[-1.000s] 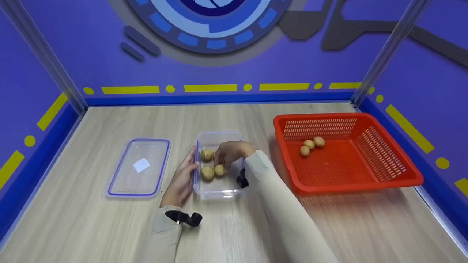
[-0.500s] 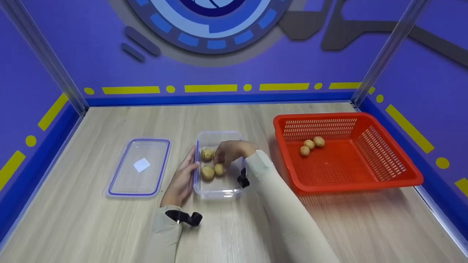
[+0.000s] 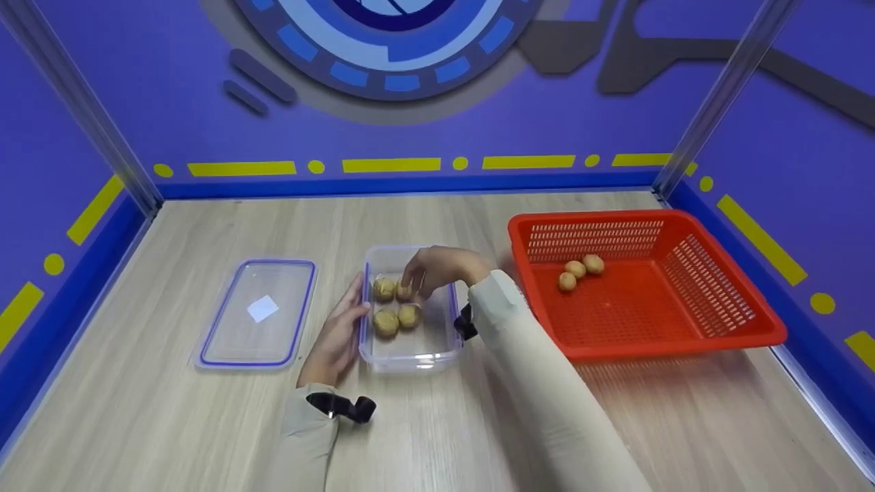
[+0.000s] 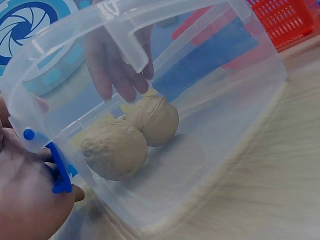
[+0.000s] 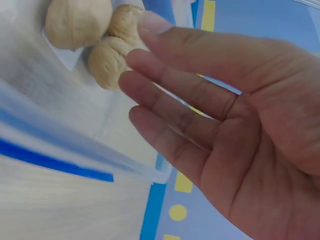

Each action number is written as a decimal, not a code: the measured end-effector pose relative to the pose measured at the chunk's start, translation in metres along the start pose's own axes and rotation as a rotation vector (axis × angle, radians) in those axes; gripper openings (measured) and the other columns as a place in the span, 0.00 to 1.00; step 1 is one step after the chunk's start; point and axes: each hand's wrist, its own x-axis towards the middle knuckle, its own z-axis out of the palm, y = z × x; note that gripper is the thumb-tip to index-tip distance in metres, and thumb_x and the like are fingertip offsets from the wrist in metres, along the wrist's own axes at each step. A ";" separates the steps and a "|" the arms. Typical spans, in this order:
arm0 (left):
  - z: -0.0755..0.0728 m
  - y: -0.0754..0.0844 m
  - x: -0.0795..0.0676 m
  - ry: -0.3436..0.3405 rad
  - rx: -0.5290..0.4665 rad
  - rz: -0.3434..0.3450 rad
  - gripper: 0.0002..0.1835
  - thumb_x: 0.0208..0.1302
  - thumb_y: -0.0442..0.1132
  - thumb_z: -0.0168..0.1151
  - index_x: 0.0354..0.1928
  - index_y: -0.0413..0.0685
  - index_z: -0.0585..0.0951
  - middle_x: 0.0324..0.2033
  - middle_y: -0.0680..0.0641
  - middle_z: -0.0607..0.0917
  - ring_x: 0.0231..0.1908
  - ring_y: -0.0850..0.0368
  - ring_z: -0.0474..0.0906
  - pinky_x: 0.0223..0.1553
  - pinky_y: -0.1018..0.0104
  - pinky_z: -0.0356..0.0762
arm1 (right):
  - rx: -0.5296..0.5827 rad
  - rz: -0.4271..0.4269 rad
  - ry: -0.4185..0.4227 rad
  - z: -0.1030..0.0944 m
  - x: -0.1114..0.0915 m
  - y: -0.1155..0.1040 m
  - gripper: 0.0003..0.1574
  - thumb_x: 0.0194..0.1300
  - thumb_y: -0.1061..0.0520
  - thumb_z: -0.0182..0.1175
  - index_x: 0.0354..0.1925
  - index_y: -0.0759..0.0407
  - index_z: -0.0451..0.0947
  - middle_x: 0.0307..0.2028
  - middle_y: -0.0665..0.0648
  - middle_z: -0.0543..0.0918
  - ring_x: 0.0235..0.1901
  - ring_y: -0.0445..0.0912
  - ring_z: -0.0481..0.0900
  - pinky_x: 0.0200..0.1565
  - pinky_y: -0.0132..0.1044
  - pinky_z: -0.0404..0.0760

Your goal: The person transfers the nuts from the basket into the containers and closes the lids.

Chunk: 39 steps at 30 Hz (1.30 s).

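Observation:
Several walnuts (image 3: 385,324) sit close together in the left half of a clear plastic food container (image 3: 437,335) with a blue rim. My left hand (image 3: 335,338) holds the container's left wall, its thumb at the rim and its fingers along the outside; in the left wrist view a blue latch hangs beside that palm. Over the container's far part, my right hand (image 3: 434,270) points its loosely extended fingers down at the far right walnut (image 3: 404,292). In the right wrist view the thumb and fingers stand apart beside the walnuts (image 5: 109,62); contact cannot be told.
To the right stands a red slotted plastic basket (image 3: 649,352) with three walnuts (image 3: 575,270) near its left wall. The container's blue-edged lid (image 3: 232,335) lies flat on the left, bearing a white square. Purple panels (image 3: 410,137) close off the table's back and sides.
My right hand has lifted slightly and shifted right, its fingers loosening, so more of the right-hand walnuts shows. The left hand and the container stay in place.

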 end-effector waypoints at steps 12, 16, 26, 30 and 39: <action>0.000 0.000 0.000 -0.004 0.052 -0.002 0.36 0.68 0.27 0.38 0.76 0.48 0.42 0.76 0.47 0.35 0.75 0.51 0.27 0.75 0.57 0.26 | 0.033 -0.066 0.156 -0.021 -0.021 0.012 0.24 0.58 0.61 0.66 0.54 0.61 0.79 0.47 0.61 0.85 0.46 0.51 0.83 0.50 0.41 0.83; 0.000 0.001 0.001 0.009 0.043 -0.012 0.37 0.68 0.27 0.39 0.76 0.49 0.43 0.76 0.49 0.35 0.76 0.52 0.28 0.75 0.59 0.26 | 0.049 -0.081 0.203 -0.029 -0.030 0.019 0.23 0.59 0.62 0.65 0.55 0.63 0.78 0.46 0.63 0.85 0.47 0.52 0.82 0.51 0.42 0.83; 0.000 0.002 0.000 0.012 0.045 -0.009 0.36 0.68 0.27 0.38 0.76 0.48 0.42 0.76 0.49 0.36 0.76 0.52 0.28 0.75 0.59 0.26 | 0.070 -0.058 0.312 -0.045 -0.055 0.043 0.25 0.61 0.60 0.65 0.57 0.61 0.77 0.49 0.61 0.84 0.49 0.52 0.81 0.53 0.45 0.82; 0.000 0.002 0.000 0.010 0.048 -0.007 0.36 0.68 0.27 0.37 0.76 0.48 0.42 0.76 0.49 0.35 0.76 0.52 0.28 0.75 0.58 0.26 | 0.088 -0.010 0.343 -0.049 -0.068 0.055 0.25 0.62 0.58 0.64 0.58 0.58 0.77 0.51 0.60 0.83 0.51 0.52 0.79 0.56 0.46 0.80; -0.001 0.001 0.002 0.005 0.080 0.001 0.35 0.68 0.26 0.37 0.75 0.44 0.42 0.76 0.46 0.35 0.75 0.50 0.26 0.75 0.58 0.24 | 0.131 0.034 0.426 -0.057 -0.098 0.093 0.27 0.63 0.60 0.62 0.60 0.60 0.75 0.55 0.63 0.80 0.56 0.56 0.77 0.59 0.51 0.77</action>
